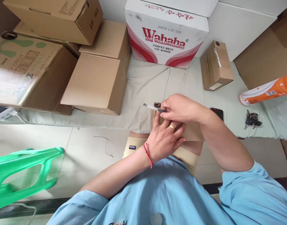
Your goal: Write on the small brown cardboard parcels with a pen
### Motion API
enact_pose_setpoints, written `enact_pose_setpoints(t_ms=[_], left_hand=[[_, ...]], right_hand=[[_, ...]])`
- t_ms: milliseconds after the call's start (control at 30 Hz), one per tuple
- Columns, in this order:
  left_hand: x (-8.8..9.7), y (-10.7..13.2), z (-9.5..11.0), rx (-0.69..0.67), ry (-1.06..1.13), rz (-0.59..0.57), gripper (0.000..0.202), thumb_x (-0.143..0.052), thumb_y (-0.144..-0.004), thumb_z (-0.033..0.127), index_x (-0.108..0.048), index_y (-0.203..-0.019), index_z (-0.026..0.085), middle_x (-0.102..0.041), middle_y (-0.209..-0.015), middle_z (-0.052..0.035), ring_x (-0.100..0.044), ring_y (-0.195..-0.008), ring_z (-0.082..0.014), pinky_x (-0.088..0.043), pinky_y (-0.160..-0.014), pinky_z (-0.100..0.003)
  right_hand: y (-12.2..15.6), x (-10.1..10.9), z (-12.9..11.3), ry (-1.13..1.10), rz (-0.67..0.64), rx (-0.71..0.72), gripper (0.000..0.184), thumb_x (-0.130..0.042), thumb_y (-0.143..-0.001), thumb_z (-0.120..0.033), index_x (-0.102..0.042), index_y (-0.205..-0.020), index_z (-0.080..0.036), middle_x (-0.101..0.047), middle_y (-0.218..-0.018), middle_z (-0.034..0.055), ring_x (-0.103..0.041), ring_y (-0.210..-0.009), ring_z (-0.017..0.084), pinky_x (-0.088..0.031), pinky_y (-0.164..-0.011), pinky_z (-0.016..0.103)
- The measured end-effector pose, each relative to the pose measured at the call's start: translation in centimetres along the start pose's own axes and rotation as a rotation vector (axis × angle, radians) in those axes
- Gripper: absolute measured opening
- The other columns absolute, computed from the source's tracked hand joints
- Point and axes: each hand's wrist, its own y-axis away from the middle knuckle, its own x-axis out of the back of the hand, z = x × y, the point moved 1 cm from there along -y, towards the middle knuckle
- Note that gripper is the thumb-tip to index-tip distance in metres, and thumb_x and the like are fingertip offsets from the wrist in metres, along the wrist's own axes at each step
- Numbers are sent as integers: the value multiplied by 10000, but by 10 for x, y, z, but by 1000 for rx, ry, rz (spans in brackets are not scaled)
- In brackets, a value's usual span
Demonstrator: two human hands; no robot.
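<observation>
My right hand (178, 107) is closed around a pen (151, 107), which has a pale translucent barrel and a dark grip and points out to the left. Below it, my left hand (164, 137) lies with fingers spread on a brown cardboard box (193, 131) at the near edge of the covered surface. The two hands overlap, and they hide much of this cardboard. Just beyond the pen is a dark brown, rough round patch (157, 105); whether it is a hole or a mark I cannot tell.
Brown cartons (92, 82) are stacked at the left, and a white and red water carton (167, 37) stands behind. To the right are a small carton (217, 65), a phone (217, 113), keys (252, 119) and an orange bottle (267, 90). A green stool (28, 172) stands lower left.
</observation>
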Motion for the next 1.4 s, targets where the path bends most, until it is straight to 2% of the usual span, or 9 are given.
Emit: enact_pose_setpoints(t_ms=[100, 167, 333, 533, 733, 900, 1100, 1267, 1400], left_hand=[[0, 0, 0, -15, 20, 6, 505, -524, -1115, 489, -654, -1509, 200, -569, -1643, -203, -492, -1536, -415, -232, -1288, -780], [0, 0, 0, -18, 26, 10, 502, -517, -1117, 489, -655, -1503, 199, -541, -1669, -210, -461, -1573, -417, -242, -1279, -798], [0, 1, 1, -25, 14, 17, 492, -498, -1125, 471, -652, -1499, 191, -558, -1655, -216, -494, -1554, -423, -289, -1252, -824], [2, 0, 2, -16, 14, 1, 479, -533, -1114, 470, -659, -1488, 198, -554, -1661, -210, -480, -1573, -415, -246, -1292, -807], [-1, 0, 2, -21, 39, 24, 474, -560, -1102, 462, -670, -1474, 189, -566, -1651, -207, -477, -1582, -406, -221, -1321, -781], [-2, 0, 1, -12, 45, 17, 463, -576, -1098, 459, -675, -1466, 196, -560, -1660, -198, -480, -1581, -410, -230, -1312, -791], [2, -2, 2, -7, 37, 6, 455, -550, -1110, 461, -678, -1461, 201, -578, -1645, -196, -499, -1569, -414, -274, -1286, -804], [1, -2, 1, -10, 36, 10, 453, -557, -1105, 459, -685, -1456, 203, -572, -1651, -194, -495, -1570, -414, -274, -1284, -807], [0, -2, 1, -9, 34, 15, 458, -568, -1100, 467, -688, -1455, 204, -570, -1653, -192, -485, -1578, -409, -261, -1298, -792]], right_hand=[[3, 7, 4, -480, 231, 43, 304, -811, -895, -358, -604, -725, -215, -482, -587, -63, -428, -560, 96, -285, -551, 265], [2, 5, 13, -817, 374, 58, 390, -877, -856, -489, -587, -817, -231, -470, -627, -78, -398, -536, 77, -253, -499, 232], [-9, -13, 40, -1183, 414, -12, 551, -989, -677, -524, -554, -866, -246, -509, -600, -107, -248, -458, 37, -144, -420, 186], [-9, -19, 42, -1131, 459, -2, 432, -868, -792, -544, -564, -831, -241, -554, -560, -79, -289, -429, 48, -217, -412, 187], [-7, -28, 41, -1002, 570, 57, 260, -781, -871, -435, -639, -818, -223, -577, -588, -48, -374, -468, 69, -270, -440, 203], [-12, -27, 49, -1008, 732, 99, 357, -773, -874, -469, -597, -695, -216, -492, -608, -48, -421, -494, 68, -338, -466, 205], [-18, -21, 54, -1051, 673, 61, 429, -795, -869, -526, -576, -669, -216, -472, -614, -45, -405, -463, 61, -294, -432, 213], [-15, -27, 50, -971, 677, 125, 343, -766, -879, -443, -610, -680, -211, -547, -647, -36, -406, -483, 58, -337, -481, 224], [-13, -32, 49, -870, 651, 146, 252, -706, -908, -363, -621, -720, -217, -513, -601, -49, -431, -507, 80, -332, -502, 228]])
